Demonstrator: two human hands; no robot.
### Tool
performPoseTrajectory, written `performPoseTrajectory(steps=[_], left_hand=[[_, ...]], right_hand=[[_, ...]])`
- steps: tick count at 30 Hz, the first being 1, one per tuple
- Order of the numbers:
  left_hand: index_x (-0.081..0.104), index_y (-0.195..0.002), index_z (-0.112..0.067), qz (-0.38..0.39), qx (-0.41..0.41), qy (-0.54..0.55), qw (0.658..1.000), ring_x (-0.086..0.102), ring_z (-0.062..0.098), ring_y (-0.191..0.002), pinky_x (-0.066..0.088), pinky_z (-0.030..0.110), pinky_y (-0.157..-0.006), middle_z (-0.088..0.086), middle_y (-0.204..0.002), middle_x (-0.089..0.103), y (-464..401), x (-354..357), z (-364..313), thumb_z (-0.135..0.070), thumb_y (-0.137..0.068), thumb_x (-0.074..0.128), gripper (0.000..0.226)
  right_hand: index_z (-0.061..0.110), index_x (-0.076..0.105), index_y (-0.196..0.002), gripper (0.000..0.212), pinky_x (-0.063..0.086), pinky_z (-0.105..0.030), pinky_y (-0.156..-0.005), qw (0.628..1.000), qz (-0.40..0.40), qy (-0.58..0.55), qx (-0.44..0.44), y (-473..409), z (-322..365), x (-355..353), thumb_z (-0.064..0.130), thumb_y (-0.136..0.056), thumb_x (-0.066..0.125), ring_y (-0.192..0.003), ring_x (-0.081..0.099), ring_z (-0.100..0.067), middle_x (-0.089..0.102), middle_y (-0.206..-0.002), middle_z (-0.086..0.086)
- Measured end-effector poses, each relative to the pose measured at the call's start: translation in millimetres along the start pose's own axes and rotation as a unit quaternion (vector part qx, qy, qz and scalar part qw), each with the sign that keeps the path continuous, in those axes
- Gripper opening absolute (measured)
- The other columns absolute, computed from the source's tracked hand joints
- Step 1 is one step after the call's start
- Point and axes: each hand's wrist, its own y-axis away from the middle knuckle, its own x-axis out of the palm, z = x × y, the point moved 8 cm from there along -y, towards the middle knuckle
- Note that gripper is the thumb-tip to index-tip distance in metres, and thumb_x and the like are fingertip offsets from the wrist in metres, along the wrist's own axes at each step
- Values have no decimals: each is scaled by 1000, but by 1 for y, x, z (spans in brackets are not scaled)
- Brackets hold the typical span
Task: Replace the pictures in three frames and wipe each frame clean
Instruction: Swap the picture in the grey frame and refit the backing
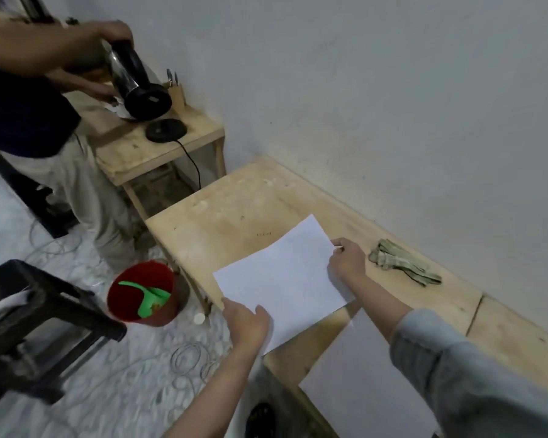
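A blank white sheet of paper is held just above the wooden table, tilted slightly. My left hand pinches its near left corner. My right hand grips its far right edge. A second white sheet lies flat on the table under my right forearm. A crumpled greenish cloth rests on the table near the wall, to the right of my right hand. No picture frame is visible.
Another person stands at the left by a small wooden stand, tilting a black electric kettle over it; the kettle base lies there. A red bucket with a green scoop, a black stool and loose white cables occupy the floor.
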Motion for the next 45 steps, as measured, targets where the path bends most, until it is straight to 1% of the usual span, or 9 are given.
performPoseTrajectory(steps=[4, 8, 13, 18, 23, 28, 31, 33, 45], left_hand=[[9, -145, 8, 37, 8, -83, 996, 21, 34, -137, 26, 31, -109, 24, -150, 14, -19, 7, 4, -15, -88, 59, 80], [12, -145, 5, 67, 51, -225, 971, 6, 42, -141, 17, 39, -116, 31, -150, -1, -25, 19, 8, -35, -86, 61, 86], [0, -147, 5, 104, 48, -312, 943, -17, 45, -142, -3, 44, -117, 36, -148, -22, -26, 31, 19, -40, -88, 58, 94], [-1, -148, 4, 75, 73, -264, 959, -20, 43, -142, -4, 45, -116, 33, -149, -24, -24, 30, 23, -34, -89, 57, 92], [11, -150, -2, 59, 74, -230, 969, -10, 36, -145, 3, 43, -117, 25, -155, -13, 4, 38, 25, -59, -78, 40, 96], [19, -147, -6, 69, 75, -241, 965, -7, 34, -145, 2, 41, -118, 23, -155, -8, 56, 66, 36, -32, -86, 61, 78], [34, -136, -7, 62, 68, -240, 966, 5, 37, -142, 8, 39, -116, 23, -153, 6, 94, 77, 49, -33, -83, 64, 67], [36, -136, -8, 40, 48, -249, 967, 13, 36, -140, 13, 39, -115, 19, -151, 13, 121, 81, 59, -38, -79, 68, 72], [40, -135, -13, -40, 15, -298, 954, 26, 35, -134, 34, 51, -106, 16, -147, 23, 154, 94, 76, -43, -70, 78, 82]], right_hand=[[11, 58, -120, 37, 39, -26, -68, 998, 29, 60, 1, -33, 2, 40, 0, -90, 40, -88, 57, -22, 63, -112, -12], [18, 26, -147, 64, 37, -45, -102, 971, 99, 218, 7, -61, -24, 72, 32, -91, 55, -129, 39, -34, 41, -141, -13], [23, 30, -142, 77, 31, -51, -102, 909, 159, 385, -17, -71, -46, 92, 54, -79, 63, -129, 29, -36, 26, -145, -12], [19, 31, -143, 74, 28, -54, -104, 906, 142, 395, -62, -67, -46, 94, 51, -84, 60, -130, 29, -38, 24, -148, -19], [15, 35, -143, 70, 31, -51, -102, 906, 118, 395, -93, -41, -61, 64, 49, -86, 58, -126, 37, -39, 31, -146, -21], [8, 54, -129, 100, 38, -56, -90, 922, 133, 349, -102, -1, -117, 13, 81, -69, 21, -107, 52, -44, 49, -129, -27], [9, 52, -131, 68, 37, -56, -93, 908, 133, 386, -97, 27, -142, -26, 56, -82, 54, -111, 51, -44, 47, -133, -27], [8, 47, -136, 67, 33, -55, -98, 902, 117, 400, -110, 42, -163, -54, 41, -81, 67, -118, 47, -44, 42, -138, -27], [14, 24, -145, 91, 31, -47, -102, 891, 128, 433, -39, 65, -220, -114, 62, -77, 61, -125, 38, -34, 30, -143, -15]])
